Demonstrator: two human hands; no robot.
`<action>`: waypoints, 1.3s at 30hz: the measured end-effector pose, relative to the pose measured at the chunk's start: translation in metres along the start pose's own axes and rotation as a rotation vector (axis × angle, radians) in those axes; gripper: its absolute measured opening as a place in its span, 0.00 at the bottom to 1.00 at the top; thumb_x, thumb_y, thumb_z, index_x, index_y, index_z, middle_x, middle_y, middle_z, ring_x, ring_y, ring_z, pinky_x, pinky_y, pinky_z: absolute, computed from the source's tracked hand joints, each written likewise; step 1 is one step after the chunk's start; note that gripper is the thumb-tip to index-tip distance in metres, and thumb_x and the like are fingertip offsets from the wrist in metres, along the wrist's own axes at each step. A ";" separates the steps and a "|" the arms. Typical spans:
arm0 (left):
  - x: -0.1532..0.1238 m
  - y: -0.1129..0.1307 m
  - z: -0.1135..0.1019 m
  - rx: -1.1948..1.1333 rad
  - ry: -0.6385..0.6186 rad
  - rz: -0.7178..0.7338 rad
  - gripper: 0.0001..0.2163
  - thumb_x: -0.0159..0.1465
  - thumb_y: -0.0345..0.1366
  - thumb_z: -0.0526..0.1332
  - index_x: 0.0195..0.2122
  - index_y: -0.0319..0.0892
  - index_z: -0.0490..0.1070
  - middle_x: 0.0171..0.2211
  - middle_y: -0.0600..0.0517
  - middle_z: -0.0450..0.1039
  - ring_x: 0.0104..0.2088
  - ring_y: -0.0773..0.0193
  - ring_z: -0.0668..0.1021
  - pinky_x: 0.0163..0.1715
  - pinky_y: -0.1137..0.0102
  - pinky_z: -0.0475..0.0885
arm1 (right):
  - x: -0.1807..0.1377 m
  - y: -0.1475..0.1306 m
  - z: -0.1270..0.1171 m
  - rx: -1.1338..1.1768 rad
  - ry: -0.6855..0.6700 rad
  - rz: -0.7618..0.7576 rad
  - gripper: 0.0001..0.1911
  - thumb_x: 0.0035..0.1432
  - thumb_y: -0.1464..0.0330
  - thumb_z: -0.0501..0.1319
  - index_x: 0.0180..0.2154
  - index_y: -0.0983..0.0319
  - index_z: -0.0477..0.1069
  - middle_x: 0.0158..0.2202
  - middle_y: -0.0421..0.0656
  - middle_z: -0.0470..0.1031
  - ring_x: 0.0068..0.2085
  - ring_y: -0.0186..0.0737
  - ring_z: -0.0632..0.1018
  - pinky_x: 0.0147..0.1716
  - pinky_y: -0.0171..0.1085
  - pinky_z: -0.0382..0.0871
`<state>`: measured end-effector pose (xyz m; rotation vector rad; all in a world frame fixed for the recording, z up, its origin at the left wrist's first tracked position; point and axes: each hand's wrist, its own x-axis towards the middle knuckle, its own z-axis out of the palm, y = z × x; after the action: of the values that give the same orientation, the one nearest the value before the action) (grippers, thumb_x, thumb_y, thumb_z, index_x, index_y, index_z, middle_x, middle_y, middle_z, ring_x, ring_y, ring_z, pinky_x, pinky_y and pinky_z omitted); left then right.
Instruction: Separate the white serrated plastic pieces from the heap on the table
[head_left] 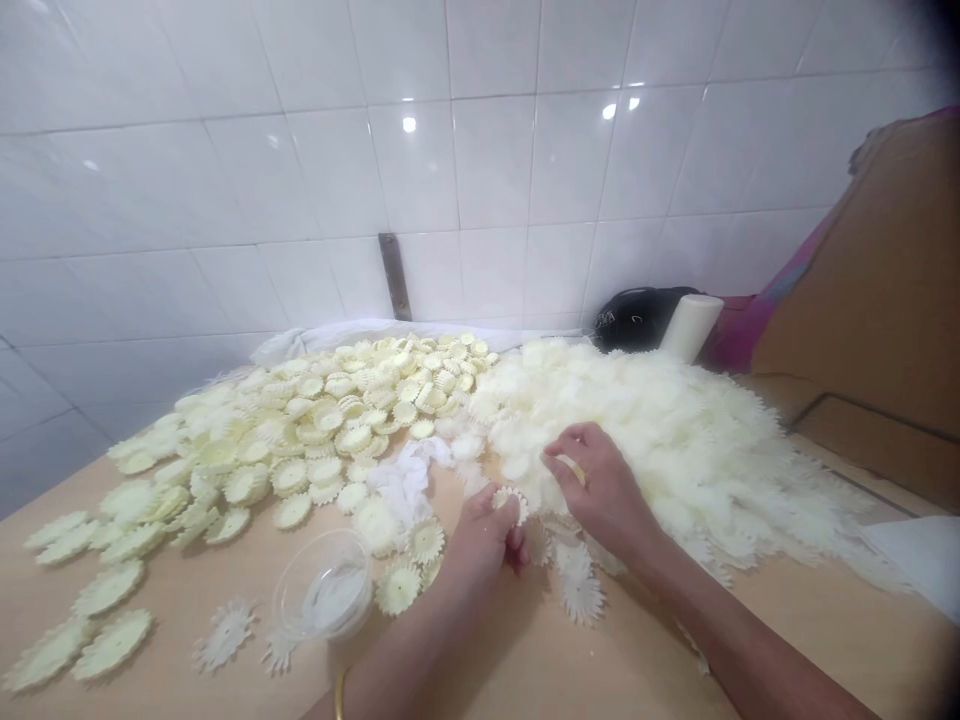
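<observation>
My left hand (489,532) is closed on a small pale scalloped disc (513,503), pinched between thumb and fingers near the table's middle. To its right, my right hand (596,485) is raised in a pinch; anything between thumb and fingertip is too small to name. Behind the right hand spreads a heap of thin, whitish toothed petal pieces (660,440). On the left lies a pile of cream scalloped discs (330,410), some stacked. A crumpled white cloth (409,480) sits between the two heaps. Below my hands rests a loose white toothed piece (579,585).
A clear round tub (346,600) with white contents stands left of my left forearm. At the back right are a white cylinder (690,328), a black bag-like thing (634,318) and a large cardboard box (870,290). A tiled wall (491,160) closes off the table's back.
</observation>
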<state>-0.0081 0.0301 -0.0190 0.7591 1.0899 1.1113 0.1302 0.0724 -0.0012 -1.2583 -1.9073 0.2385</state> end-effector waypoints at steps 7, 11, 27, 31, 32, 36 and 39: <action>-0.005 -0.002 0.000 0.064 0.024 0.049 0.18 0.51 0.48 0.59 0.36 0.42 0.59 0.10 0.63 0.51 0.12 0.73 0.59 0.13 0.76 0.52 | -0.002 -0.017 -0.010 0.264 -0.099 -0.041 0.10 0.56 0.66 0.51 0.27 0.61 0.66 0.29 0.44 0.70 0.34 0.40 0.70 0.35 0.39 0.64; -0.007 0.000 0.002 0.108 0.031 0.061 0.20 0.51 0.51 0.58 0.36 0.41 0.61 0.09 0.63 0.49 0.10 0.73 0.57 0.12 0.76 0.50 | -0.005 -0.024 -0.009 0.408 -0.283 -0.003 0.09 0.55 0.65 0.53 0.28 0.61 0.68 0.28 0.42 0.70 0.32 0.37 0.71 0.34 0.36 0.64; -0.014 0.007 0.009 0.065 0.104 -0.106 0.24 0.50 0.61 0.48 0.29 0.43 0.61 0.10 0.60 0.51 0.11 0.72 0.57 0.13 0.75 0.49 | -0.003 -0.015 -0.009 0.465 -0.315 0.137 0.12 0.55 0.63 0.52 0.24 0.62 0.63 0.21 0.39 0.63 0.24 0.33 0.65 0.25 0.34 0.60; -0.004 0.000 0.001 0.024 0.006 -0.051 0.16 0.52 0.50 0.57 0.31 0.43 0.61 0.12 0.59 0.55 0.14 0.69 0.64 0.15 0.75 0.56 | 0.001 -0.003 -0.008 0.024 0.010 -0.018 0.10 0.55 0.66 0.50 0.31 0.62 0.68 0.30 0.46 0.69 0.34 0.43 0.69 0.35 0.41 0.61; -0.002 -0.002 0.000 0.030 -0.006 -0.036 0.14 0.52 0.47 0.58 0.31 0.44 0.60 0.12 0.59 0.56 0.14 0.69 0.64 0.15 0.75 0.57 | 0.001 -0.001 -0.007 -0.046 0.058 -0.046 0.10 0.55 0.66 0.51 0.34 0.62 0.69 0.32 0.47 0.70 0.37 0.45 0.69 0.38 0.43 0.60; -0.001 -0.004 -0.001 0.096 -0.019 0.062 0.11 0.54 0.44 0.57 0.26 0.43 0.59 0.11 0.61 0.53 0.12 0.72 0.62 0.14 0.76 0.55 | 0.002 -0.002 -0.008 -0.038 0.073 -0.055 0.11 0.55 0.67 0.51 0.36 0.62 0.69 0.35 0.47 0.71 0.39 0.45 0.69 0.39 0.44 0.61; -0.008 0.000 0.003 0.155 0.011 0.102 0.14 0.54 0.48 0.56 0.25 0.42 0.59 0.09 0.61 0.51 0.11 0.72 0.59 0.12 0.76 0.50 | -0.001 -0.013 -0.012 0.169 -0.069 -0.007 0.10 0.56 0.65 0.52 0.34 0.61 0.69 0.34 0.46 0.72 0.37 0.42 0.71 0.38 0.41 0.64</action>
<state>-0.0057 0.0228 -0.0160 0.9407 1.1665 1.1265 0.1303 0.0625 0.0133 -1.1434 -1.9061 0.4352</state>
